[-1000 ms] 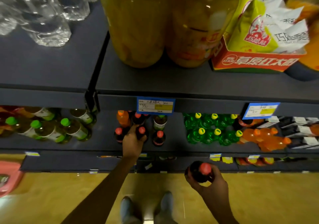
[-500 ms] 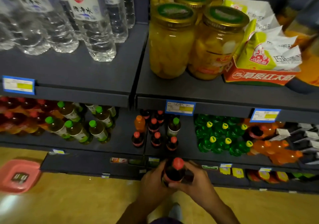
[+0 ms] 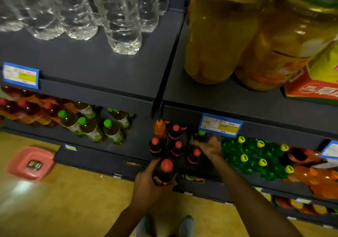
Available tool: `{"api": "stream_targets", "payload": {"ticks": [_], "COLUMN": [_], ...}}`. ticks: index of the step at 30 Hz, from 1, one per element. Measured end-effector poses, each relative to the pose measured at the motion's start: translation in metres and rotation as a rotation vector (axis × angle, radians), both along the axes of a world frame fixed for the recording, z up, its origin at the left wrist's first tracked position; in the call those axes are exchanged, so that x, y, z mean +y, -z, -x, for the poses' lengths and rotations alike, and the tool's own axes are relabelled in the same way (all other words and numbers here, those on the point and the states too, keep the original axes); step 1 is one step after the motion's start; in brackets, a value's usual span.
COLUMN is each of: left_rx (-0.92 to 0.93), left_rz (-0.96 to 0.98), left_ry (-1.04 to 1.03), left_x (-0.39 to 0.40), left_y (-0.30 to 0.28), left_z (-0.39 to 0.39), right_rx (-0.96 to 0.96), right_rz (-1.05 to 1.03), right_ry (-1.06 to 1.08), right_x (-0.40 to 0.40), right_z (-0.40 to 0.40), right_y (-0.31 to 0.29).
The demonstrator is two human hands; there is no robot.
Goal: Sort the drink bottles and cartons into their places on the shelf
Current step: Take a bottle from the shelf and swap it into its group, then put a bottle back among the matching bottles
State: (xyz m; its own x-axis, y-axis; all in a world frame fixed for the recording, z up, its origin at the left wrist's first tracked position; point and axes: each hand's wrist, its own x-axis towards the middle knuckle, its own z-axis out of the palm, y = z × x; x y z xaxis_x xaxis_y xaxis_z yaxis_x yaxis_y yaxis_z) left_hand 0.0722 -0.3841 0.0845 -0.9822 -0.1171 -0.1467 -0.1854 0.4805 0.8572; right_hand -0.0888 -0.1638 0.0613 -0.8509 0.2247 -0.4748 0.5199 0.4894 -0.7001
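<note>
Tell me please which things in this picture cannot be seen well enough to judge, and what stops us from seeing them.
- Price tag, head view: print blurred and too small to read.
- Green-capped bottle: body covered by the right hand; grip unclear.
- Dark red-capped bottle in the left hand: label too dark to read.
- Red carton: cut off by the right edge.
- Back rows of the lower shelf: hidden under the upper shelf.

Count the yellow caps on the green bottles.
6 yellow caps: back row; front row. More may hide under the upper shelf.
</note>
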Motion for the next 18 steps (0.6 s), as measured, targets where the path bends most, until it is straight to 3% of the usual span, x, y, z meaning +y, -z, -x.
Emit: {"api": "stream_targets", "payload": {"ticks": [3, 8, 12, 18], "left_rx": [0.018, 0.055, 0.109, 0.222], "left_rz": [-0.027, -0.05, -0.063, 0.032], "left_ry": [-0.028, -0.075, -0.066, -0.027], "left_x": [0.001, 0.004, 0.007, 0.026], "left_y": [-0.001, -0.009, -0.019, -0.029], "left_z": [0.003, 0.002, 0.01, 0.058], "right_rx": [-0.056, 0.059, 0.191, 0.393], "right_rz": [-0.024, -0.116, -0.297, -0.364], "right_ry": [-0.017, 0.03, 0.003, -0.005], "right_x": [-0.011, -0.007, 0.022, 0.074], "right_z": [0.019, 0.016, -0.008, -0.076], "right_y": [0.025, 0.036, 0.001, -0.07]}}
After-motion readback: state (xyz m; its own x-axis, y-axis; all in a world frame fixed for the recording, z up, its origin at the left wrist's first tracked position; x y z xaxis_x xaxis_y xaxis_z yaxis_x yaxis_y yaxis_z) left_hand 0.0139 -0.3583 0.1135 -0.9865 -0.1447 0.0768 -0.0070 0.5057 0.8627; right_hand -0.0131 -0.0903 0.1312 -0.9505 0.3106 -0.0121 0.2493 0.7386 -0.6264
